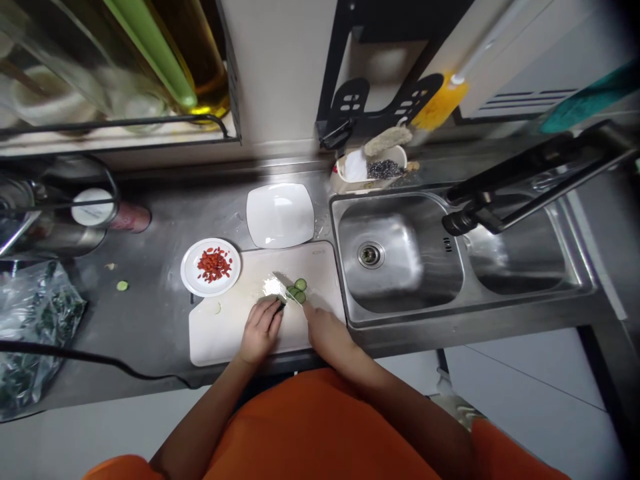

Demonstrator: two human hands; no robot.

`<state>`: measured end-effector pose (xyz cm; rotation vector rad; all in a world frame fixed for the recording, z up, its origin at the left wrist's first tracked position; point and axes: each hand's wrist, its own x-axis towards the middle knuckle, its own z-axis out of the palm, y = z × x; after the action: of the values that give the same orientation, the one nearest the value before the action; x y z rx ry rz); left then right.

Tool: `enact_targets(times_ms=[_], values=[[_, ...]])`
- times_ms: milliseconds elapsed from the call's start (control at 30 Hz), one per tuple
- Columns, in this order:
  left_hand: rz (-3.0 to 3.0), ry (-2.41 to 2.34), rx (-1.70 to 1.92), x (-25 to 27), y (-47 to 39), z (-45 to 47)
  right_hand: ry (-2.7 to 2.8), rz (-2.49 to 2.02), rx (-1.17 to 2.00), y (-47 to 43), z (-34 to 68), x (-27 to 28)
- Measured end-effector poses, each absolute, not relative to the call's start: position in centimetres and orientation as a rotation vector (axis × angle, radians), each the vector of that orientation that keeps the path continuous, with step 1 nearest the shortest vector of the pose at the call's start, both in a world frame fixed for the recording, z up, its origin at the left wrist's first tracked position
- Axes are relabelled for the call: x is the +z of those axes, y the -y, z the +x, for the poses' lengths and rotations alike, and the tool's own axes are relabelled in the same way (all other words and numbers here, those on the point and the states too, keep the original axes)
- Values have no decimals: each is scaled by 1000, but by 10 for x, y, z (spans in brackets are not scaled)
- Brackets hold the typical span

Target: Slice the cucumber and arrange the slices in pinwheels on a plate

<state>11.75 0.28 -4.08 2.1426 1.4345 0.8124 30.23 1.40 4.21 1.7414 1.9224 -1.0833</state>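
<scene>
My right hand is closed round the handle of a kitchen knife, whose blade points up and to the left over the white cutting board. Fingers bent, my left hand holds a dark green cucumber against the board, close beside the blade. Most of the cucumber is hidden under those fingers. Several round cucumber slices lie on the blade's right side. A thin pale sliver rests at the board's left.
A white plate of small red berries overlaps the board's upper left corner. Behind the board stands a square white plate. The steel double sink is to the right, under a black faucet. At far left lies a plastic bag of greens.
</scene>
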Motion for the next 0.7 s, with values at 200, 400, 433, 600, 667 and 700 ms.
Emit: enact_targets(times_ms=[200, 400, 433, 600, 667, 700], values=[[2131, -1431, 794, -38, -3, 118, -1924, 1629, -1018, -4, 302, 63], [2141, -1445, 786, -38, -4, 116, -1896, 1592, -1057, 4, 303, 71], [2145, -1448, 779, -38, -4, 115, -1893, 1586, -1066, 5, 304, 72], [2134, -1461, 764, -36, -4, 115, -1884, 1581, -1095, 8, 304, 73], [2126, -1463, 769, -36, -4, 115, -1891, 1583, -1103, 10, 304, 70], [2125, -1462, 769, -36, -4, 115, -1897, 1587, -1107, 10, 304, 69]])
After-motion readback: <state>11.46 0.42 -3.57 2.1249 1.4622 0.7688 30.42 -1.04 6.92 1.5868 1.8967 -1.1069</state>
